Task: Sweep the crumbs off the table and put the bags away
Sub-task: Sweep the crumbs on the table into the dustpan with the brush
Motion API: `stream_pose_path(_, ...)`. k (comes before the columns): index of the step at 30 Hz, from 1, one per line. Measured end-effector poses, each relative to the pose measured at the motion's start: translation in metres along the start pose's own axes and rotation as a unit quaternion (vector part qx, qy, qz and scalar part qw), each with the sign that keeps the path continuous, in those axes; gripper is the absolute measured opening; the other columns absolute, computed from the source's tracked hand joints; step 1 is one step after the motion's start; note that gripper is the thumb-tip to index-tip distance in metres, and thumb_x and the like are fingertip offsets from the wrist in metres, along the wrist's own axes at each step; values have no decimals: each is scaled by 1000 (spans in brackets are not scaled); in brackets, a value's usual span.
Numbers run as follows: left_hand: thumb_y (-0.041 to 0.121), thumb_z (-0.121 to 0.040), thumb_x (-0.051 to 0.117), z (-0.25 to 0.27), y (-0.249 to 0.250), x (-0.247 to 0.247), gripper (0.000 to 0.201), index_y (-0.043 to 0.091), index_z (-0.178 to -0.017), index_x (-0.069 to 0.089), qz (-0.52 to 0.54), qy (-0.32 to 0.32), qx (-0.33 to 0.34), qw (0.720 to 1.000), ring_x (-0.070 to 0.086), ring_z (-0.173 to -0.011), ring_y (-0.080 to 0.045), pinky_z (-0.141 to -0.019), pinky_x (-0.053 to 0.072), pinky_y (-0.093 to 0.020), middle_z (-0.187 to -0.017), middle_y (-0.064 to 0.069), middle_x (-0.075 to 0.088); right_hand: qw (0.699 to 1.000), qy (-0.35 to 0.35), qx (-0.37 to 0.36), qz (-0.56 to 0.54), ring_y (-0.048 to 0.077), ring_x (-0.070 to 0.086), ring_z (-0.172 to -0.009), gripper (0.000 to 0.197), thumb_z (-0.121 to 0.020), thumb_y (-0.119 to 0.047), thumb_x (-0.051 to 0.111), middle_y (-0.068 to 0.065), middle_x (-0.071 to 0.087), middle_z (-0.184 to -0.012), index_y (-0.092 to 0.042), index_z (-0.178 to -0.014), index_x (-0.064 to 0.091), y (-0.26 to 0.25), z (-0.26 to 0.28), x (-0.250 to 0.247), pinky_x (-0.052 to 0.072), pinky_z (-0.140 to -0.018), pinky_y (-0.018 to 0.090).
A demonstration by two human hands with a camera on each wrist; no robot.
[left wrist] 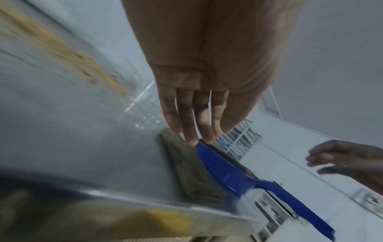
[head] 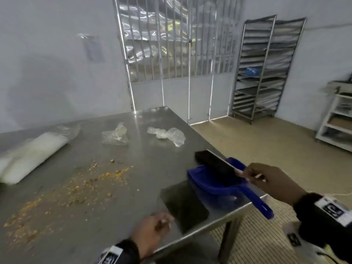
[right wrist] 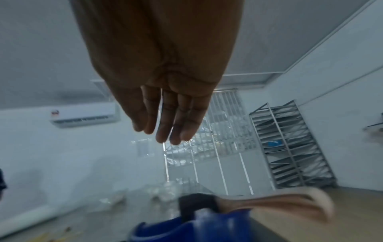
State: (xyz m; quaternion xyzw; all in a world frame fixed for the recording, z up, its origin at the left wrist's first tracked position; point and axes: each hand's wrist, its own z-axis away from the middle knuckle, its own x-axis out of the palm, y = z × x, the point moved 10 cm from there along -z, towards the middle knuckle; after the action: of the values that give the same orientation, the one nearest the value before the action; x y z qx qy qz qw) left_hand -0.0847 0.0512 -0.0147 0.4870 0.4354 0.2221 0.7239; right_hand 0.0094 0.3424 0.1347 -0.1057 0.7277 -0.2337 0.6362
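Orange crumbs [head: 91, 180] lie scattered over the left front of the steel table [head: 144, 164]. Two crumpled clear bags [head: 114, 134] [head: 167, 135] sit toward the back, and a long white pack of bags [head: 32, 155] lies at the left. A blue dustpan [head: 207, 183] rests on the right front corner, its handle over the edge, with a black-bristled brush [head: 215, 162] lying in it. My right hand [head: 247, 173] hovers at the brush's pale handle [right wrist: 290, 206], fingers [right wrist: 163, 135] straight and gripping nothing. My left hand [head: 163, 221] is empty by a dark cloth [head: 182, 204], fingers [left wrist: 192, 137] extended.
A barred metal door [head: 171, 54] stands behind the table. A tall tray rack [head: 264, 69] is at the back right and a white shelf unit [head: 337, 119] at the far right. Tiled floor [head: 266, 149] lies to the right of the table.
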Motion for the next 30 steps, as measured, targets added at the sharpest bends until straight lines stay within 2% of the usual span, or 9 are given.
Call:
stream_pose_path(1, 27, -84, 60, -14, 15, 12, 14, 39, -77, 62, -40, -41, 28, 998, 53, -64, 5, -70, 46, -15, -69, 13, 60, 1000, 21, -12, 6, 8, 60, -86, 21, -88, -14, 60, -6, 64, -93, -34, -82, 57, 4, -16, -6, 37, -68, 13)
stream_pose_path(3, 20, -93, 52, -42, 44, 62, 22, 33, -76, 55, -53, -109, 5, 993, 52, -65, -2, -65, 42, -15, -73, 10, 57, 998, 25, 28, 43, 21, 58, -98, 10, -88, -16, 60, 5, 62, -103, -18, -97, 62, 36, -30, -15, 33, -73, 18)
stream_pose_path(7, 38, -95, 43, -73, 93, 151, 32, 23, -68, 50, -85, -165, -9, 983, 50, -61, -8, -70, 44, -27, -66, 6, 54, 991, -20, 107, 75, 24, 53, -112, 36, -89, -29, 59, 10, 58, -123, -9, -119, 57, 94, -45, -2, 37, -87, 27)
stream_pose_path(10, 53, -89, 46, -82, 99, 204, 35, 22, -74, 52, -8, -210, -48, 977, 48, -61, -10, -65, 41, -25, -69, 3, 53, 987, -48, 136, 72, 25, 54, -112, 44, -89, -35, 57, 10, 58, -124, -8, -124, 53, 117, -49, 16, 41, -90, 32)
stream_pose_path(13, 51, -86, 54, -79, 106, 237, 35, 15, -86, 53, 124, -241, -104, 957, 49, -64, -13, -58, 43, -23, -76, -2, 55, 984, -59, 162, 45, 21, 52, -94, 41, -89, -35, 58, 11, 60, -108, -5, -117, 56, 132, -48, 33, 37, -77, 29)
stream_pose_path(16, 26, -89, 59, -80, 109, 243, 37, 3, -116, 50, 212, -186, -132, 950, 65, -81, -19, -66, 55, -25, -108, -11, 63, 982, -47, 184, 7, 18, 50, -86, 34, -90, -31, 56, 5, 56, -94, -5, -111, 58, 142, -45, 40, 36, -71, 27)
stream_pose_path(18, 15, -88, 61, -81, 107, 246, 44, -4, -125, 47, 288, -149, -149, 934, 66, -91, -25, -66, 59, -26, -115, -16, 62, 980, -35, 194, -22, 17, 52, -84, 28, -91, -25, 54, 5, 57, -92, -5, -109, 60, 148, -41, 41, 39, -68, 24)
stream_pose_path(23, 5, -88, 58, -75, 115, 242, 35, -7, -120, 49, 357, -126, -143, 914, 61, -98, -26, -74, 58, -29, -109, -18, 59, 977, -5, 197, -85, 19, 58, -82, 19, -91, -17, 54, 9, 63, -92, -6, -104, 63, 148, -30, 38, 50, -77, 32)
stream_pose_path(30, 9, -85, 62, -60, 124, 211, 36, -1, -118, 50, 334, -140, -94, 927, 64, -98, -27, -89, 54, -39, -106, -15, 63, 978, 23, 170, -117, 9, 54, -63, 18, -88, -17, 59, 1, 61, -79, -7, -103, 61, 121, -22, 13, 40, -53, 18)
